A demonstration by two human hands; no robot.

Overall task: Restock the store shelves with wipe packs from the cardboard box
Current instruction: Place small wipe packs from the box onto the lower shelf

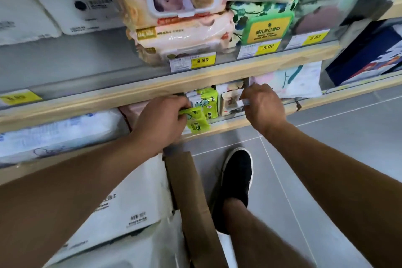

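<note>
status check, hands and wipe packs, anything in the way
Left hand grips green wipe packs at shelf edge. Right hand pinches a beige pack. Nothing blocking.

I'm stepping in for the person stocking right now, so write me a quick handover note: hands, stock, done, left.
Left hand: grips small green wipe packs at the front edge of the lower shelf.
Right hand: fingers curled at the beige packs beside them; its grip is hidden.
Done: more green packs stand on that shelf.
Left: seat the held packs. The cardboard box flap is below on the floor; its contents are not visible.
</note>
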